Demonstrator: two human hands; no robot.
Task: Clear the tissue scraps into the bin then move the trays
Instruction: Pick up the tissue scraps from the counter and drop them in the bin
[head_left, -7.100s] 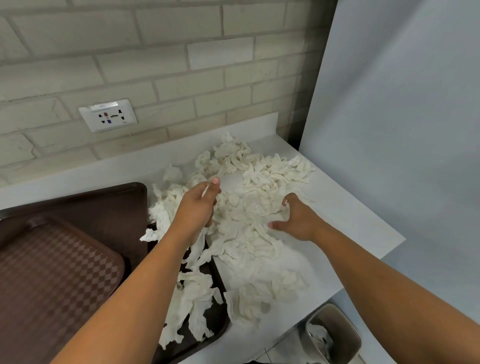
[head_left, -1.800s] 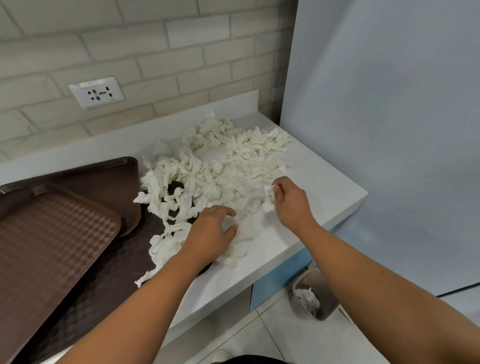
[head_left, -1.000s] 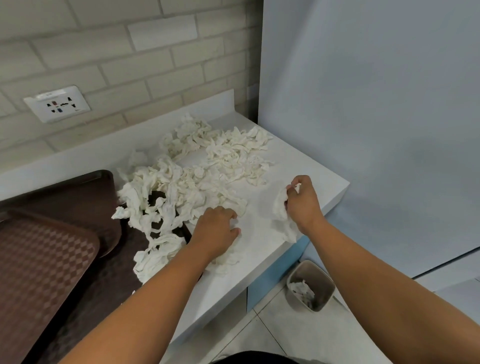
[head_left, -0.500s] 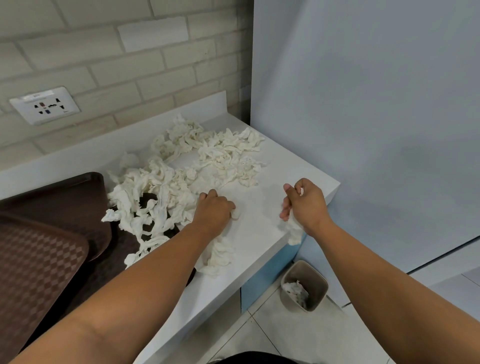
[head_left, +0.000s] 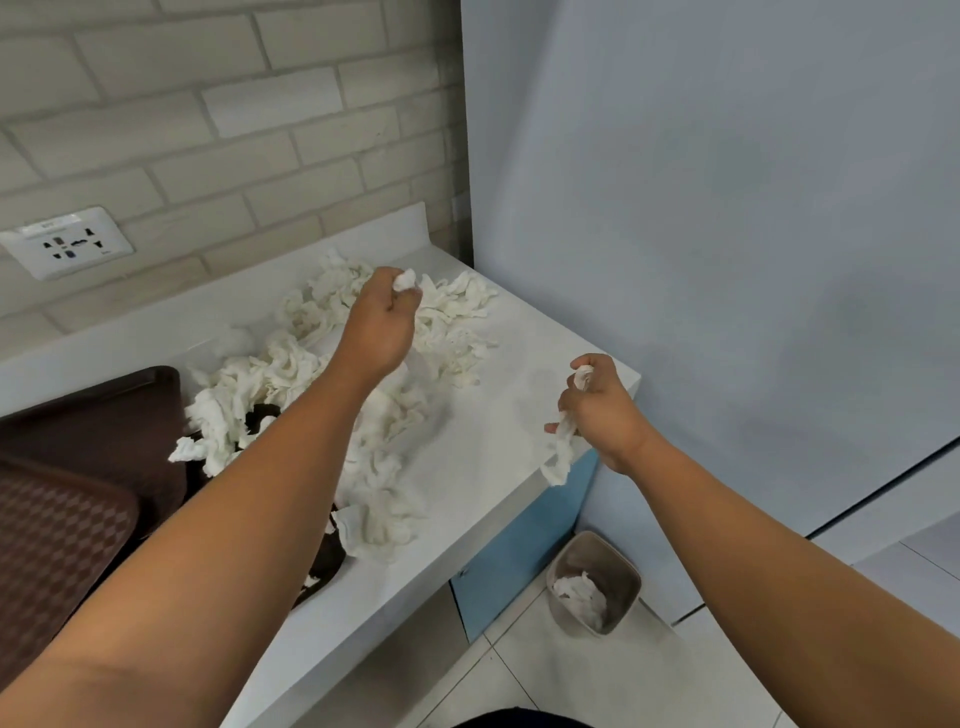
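- Head view, hands: the left hand (head_left: 376, 325) has come up off the front of the heap, where it lay half a second ago. It is now raised over the rear part, fingers curled tight round a small wad of tissue (head_left: 404, 280) that shows at the top of the fist.
- The right hand (head_left: 597, 405) stays at the counter's outer corner, fingers closed round a tissue strip (head_left: 558, 457) that dangles past the edge. It carried the same strip a second ago and has not let go.
- Head view, task things: most of the tissue scraps (head_left: 234, 395) still lie on the white countertop (head_left: 493, 415), spread from the back wall toward the front, and some spill onto the dark brown tray (head_left: 104, 415).
- A second, checkered tray (head_left: 57, 530) rests over the first tray at the left edge of the view; neither has been moved.
- The bin (head_left: 626, 597) stands on the floor beside the blue cabinet panel (head_left: 519, 545), below the right hand and a little nearer the viewer. It already holds some tissue.
- What it means: both hands are loaded, so a drop into the bin looks like the step in hand. The heap has barely shrunk, so clearing is early and the trays must wait.
- Risk: light scraps may drift and miss the small bin.
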